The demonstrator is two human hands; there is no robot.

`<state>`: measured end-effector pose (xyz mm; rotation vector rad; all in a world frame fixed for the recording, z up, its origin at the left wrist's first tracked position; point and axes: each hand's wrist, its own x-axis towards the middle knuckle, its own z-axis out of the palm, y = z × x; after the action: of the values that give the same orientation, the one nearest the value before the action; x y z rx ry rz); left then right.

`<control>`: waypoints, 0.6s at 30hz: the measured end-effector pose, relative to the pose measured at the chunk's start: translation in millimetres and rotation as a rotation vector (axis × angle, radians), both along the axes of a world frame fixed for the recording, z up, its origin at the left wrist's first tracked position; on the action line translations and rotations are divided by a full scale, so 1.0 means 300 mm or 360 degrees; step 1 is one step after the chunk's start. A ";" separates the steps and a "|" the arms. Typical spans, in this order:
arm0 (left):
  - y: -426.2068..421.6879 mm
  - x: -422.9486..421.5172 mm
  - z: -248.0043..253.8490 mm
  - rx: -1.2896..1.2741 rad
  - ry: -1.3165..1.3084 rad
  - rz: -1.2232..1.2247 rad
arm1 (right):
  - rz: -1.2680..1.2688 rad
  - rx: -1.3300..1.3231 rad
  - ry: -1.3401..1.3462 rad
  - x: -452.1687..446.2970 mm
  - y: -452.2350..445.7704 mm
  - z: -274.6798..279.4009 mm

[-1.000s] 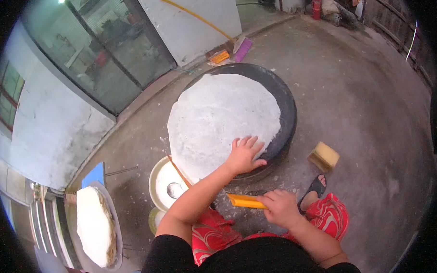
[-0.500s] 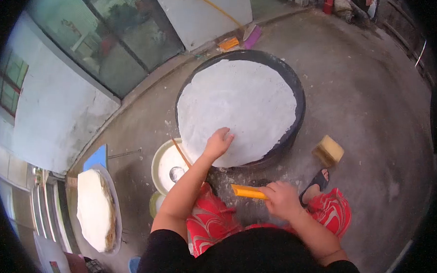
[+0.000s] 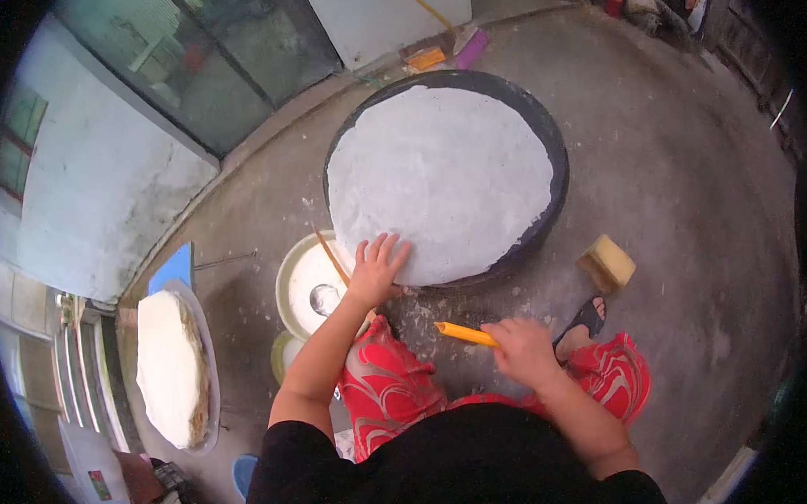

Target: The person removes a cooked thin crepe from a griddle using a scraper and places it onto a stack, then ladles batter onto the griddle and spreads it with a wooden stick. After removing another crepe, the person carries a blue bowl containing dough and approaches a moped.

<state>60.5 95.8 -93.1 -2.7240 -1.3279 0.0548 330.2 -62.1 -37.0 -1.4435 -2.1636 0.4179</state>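
A large round black griddle (image 3: 556,171) stands in front of me, and a thin white sheet of batter (image 3: 441,180) covers most of its top. My left hand (image 3: 377,269) is at the near left edge of the sheet, fingers spread; I cannot tell whether they touch it. In my right hand (image 3: 524,353) is a yellow scraper (image 3: 467,334), pointing left, held above the floor apart from the griddle. Left of the griddle sits a pale basin (image 3: 285,296) of white batter, with a metal ladle (image 3: 324,299) and a wooden stick (image 3: 331,257) in it.
A tall stack of white flat sheets (image 3: 169,371) rests on a round tray at the left. A yellow sponge-like block (image 3: 608,264) lies on the floor at the right, near my sandalled foot (image 3: 588,321). A purple dustpan (image 3: 472,50) is behind the griddle.
My left hand has drawn back from over the white sheet to its near left edge, and its fingers have spread. The yellow scraper has turned slightly in my right hand.
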 end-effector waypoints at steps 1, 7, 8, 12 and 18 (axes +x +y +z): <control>-0.003 0.002 0.002 0.0023 0.0002 -0.0022 | -0.0017 -0.0027 0.0011 -0.003 0.000 0.000; -0.005 -0.006 -0.002 0.0057 -0.0142 -0.0091 | -0.0202 -0.0224 0.0265 -0.007 0.000 -0.028; -0.006 -0.009 -0.013 0.0068 -0.0143 -0.0077 | -0.0336 -0.0274 0.0443 -0.003 -0.002 -0.045; -0.006 -0.022 -0.016 0.0227 -0.0180 -0.0169 | -0.0405 -0.0657 0.1091 0.046 0.019 -0.146; -0.003 -0.045 0.007 0.0123 -0.0396 -0.0225 | -0.0357 -0.1080 0.1063 0.073 0.022 -0.179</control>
<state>47.2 95.0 -91.1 -2.8203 -1.1581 -0.3503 352.1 -55.5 -90.7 -1.5408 -1.3512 1.4135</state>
